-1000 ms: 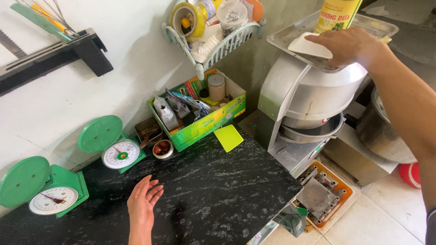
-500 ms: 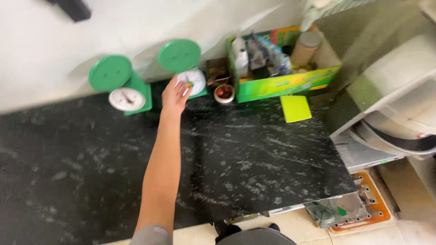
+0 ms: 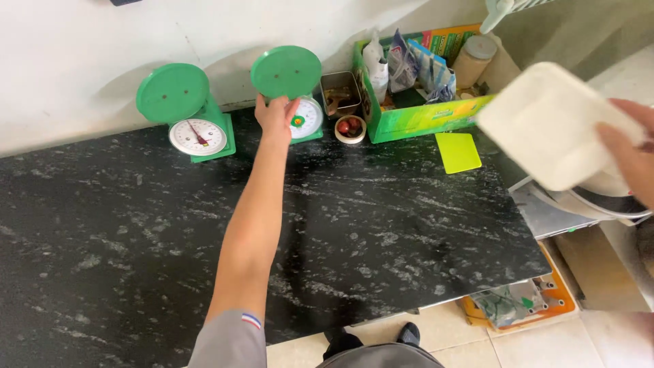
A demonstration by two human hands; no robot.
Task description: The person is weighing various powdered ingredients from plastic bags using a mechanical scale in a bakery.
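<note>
My left hand (image 3: 274, 114) reaches across the black stone counter (image 3: 204, 232) and grips the left side of a green dial scale (image 3: 294, 92) by the wall. A second green dial scale (image 3: 187, 116) stands to its left, untouched. My right hand (image 3: 630, 160) at the right edge holds a white foam tray (image 3: 548, 123) by its right end, above the counter's right end and a round metal machine.
A green cardboard box (image 3: 426, 119) of packets and a jar stands at the back right. Beside it are a small metal tin (image 3: 340, 92), a small bowl (image 3: 351, 128) of red bits and a yellow-green card (image 3: 458, 151). An orange tray (image 3: 518, 307) lies on the tiled floor.
My left hand has closed on the right-hand scale's side. My right hand has come into view carrying the white foam tray from the right.
</note>
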